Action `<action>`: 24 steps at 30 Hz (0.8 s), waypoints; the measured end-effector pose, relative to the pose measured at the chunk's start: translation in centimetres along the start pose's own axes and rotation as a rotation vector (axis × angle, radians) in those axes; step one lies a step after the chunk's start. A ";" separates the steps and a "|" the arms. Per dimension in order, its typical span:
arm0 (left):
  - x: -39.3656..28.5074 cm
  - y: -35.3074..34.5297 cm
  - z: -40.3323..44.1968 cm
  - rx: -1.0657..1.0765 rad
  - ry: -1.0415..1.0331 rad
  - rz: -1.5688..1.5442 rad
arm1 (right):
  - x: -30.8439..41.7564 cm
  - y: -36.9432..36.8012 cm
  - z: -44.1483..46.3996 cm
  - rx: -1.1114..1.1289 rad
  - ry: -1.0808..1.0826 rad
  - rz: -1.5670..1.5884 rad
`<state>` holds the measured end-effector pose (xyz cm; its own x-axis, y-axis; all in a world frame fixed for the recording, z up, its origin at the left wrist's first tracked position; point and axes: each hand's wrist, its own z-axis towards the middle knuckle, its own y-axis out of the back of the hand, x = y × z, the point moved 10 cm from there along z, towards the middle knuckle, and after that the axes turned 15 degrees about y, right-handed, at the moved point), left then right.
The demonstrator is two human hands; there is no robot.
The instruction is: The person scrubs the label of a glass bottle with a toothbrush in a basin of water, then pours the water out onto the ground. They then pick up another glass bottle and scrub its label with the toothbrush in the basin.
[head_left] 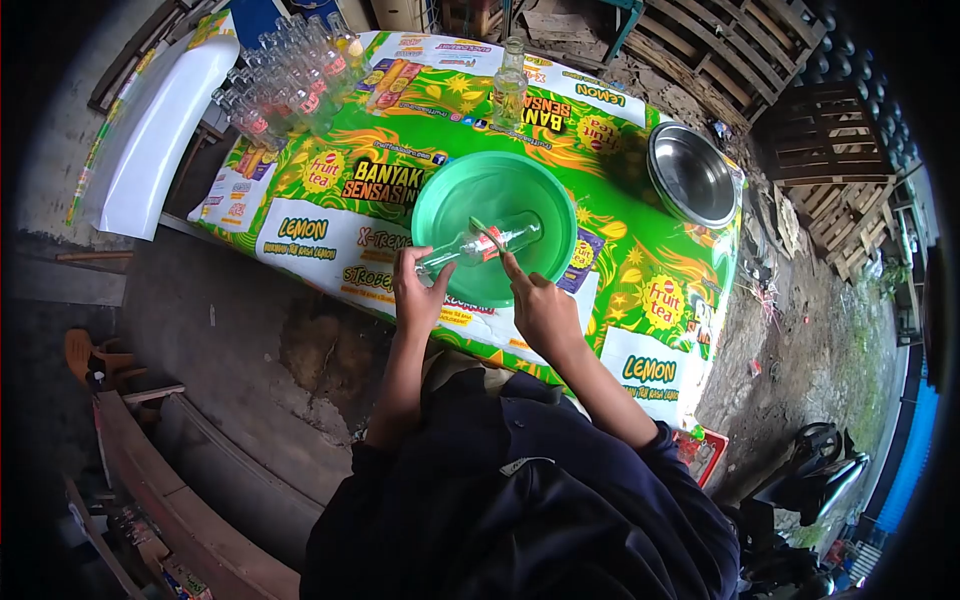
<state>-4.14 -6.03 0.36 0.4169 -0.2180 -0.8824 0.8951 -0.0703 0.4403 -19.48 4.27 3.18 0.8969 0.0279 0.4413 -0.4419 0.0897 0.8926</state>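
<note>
A clear glass bottle with a red and white label (500,240) lies tilted over the green basin (562,200). My left hand (420,295) is closed on its neck at the basin's near left rim. My right hand (545,310) grips a thin, pale strip-like tool (487,228), whose curved end rests across the bottle's label. The right index finger points along the tool. The basin looks to have a little water in it, though its depth cannot be made out.
Many empty glass bottles (290,85) stand at the table's far left corner. Two stacked bottles or one tall bottle (510,85) stand beyond the basin. A metal bowl (690,175) sits at the right. Wooden pallets (715,50) lie past the table (400,125).
</note>
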 end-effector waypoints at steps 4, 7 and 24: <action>-0.9 0.3 0.1 -0.038 -0.099 -0.023 | -6.6 -0.4 1.7 0.016 -0.193 -0.132; -1.2 0.4 -0.1 -0.041 -0.129 -0.013 | -5.5 -0.6 2.1 -0.055 -0.150 -0.069; -0.5 0.0 0.8 -0.038 -0.142 -0.043 | 0.3 -0.4 0.7 -0.091 -0.009 0.020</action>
<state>-4.45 -6.69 0.98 0.3545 -0.3508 -0.8667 0.9180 -0.0457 0.3939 -19.06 3.53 3.02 0.8875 0.0217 0.4603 -0.4564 0.1797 0.8715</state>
